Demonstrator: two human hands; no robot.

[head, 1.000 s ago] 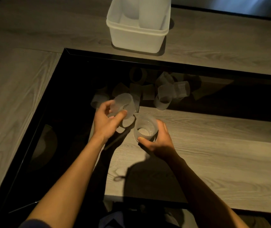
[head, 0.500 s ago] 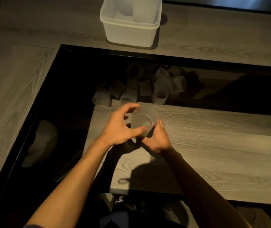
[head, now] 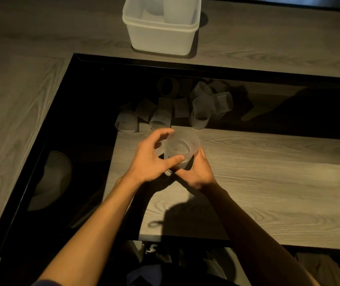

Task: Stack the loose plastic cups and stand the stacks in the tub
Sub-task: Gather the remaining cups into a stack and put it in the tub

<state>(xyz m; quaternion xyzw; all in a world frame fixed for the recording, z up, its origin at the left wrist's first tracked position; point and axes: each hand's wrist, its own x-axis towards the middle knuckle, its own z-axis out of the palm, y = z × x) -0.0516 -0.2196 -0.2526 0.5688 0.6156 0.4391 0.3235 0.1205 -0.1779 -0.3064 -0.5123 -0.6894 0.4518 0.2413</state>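
The frosted plastic cups (head: 182, 148) being nested sit upright between both hands, above the lit wooden strip of the counter (head: 268, 182). The right hand (head: 197, 172) is wrapped around the lower wall from the near side. The left hand (head: 151, 159) is half open, thumb laid across the near rim, fingers curled just beside the far rim. Loose cups (head: 160, 114) lie tumbled on the black glass beyond. The white tub (head: 160, 38) stands near the counter's far edge, a stack (head: 177, 9) upright inside.
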